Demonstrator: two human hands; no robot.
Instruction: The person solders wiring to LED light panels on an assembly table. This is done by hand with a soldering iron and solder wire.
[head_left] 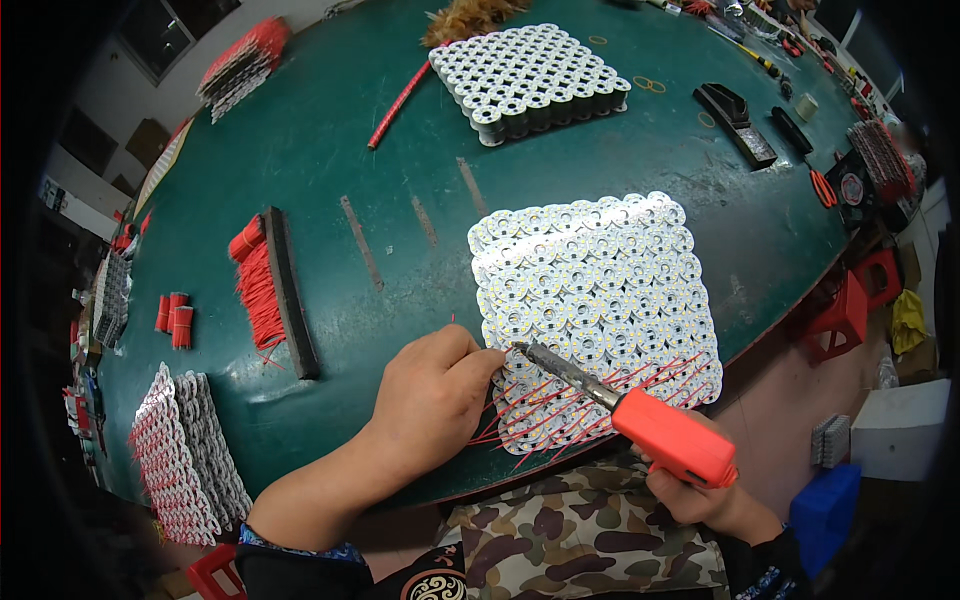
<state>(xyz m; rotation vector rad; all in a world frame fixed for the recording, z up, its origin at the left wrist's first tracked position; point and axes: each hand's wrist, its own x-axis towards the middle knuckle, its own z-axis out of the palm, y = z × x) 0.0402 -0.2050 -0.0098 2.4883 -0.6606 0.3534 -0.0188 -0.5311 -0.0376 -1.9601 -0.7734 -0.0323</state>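
Observation:
A panel of joined round white LED circuit boards (590, 270) lies on the green table near its front edge. Thin red wires (655, 376) run across its near rows, some reaching past the left border. My left hand (430, 395) is closed in a pinch at the panel's left side; a red wire (453, 318) pokes out above the knuckles. My right hand (690, 495) is wrapped round the red handle of a soldering iron (675, 435). The iron's dark tip meets the panel's left part, just beside my left fingertips. Its handle partly hides my right fingers.
Cut red wires (260, 300) lie against a dark bar (290, 295) on the left, near small red bundles (180, 325). More board panels (185, 455) stand at the front left. A stacked block of boards (530, 80) sits at the back. Orange-handled scissors (822, 187) lie far right.

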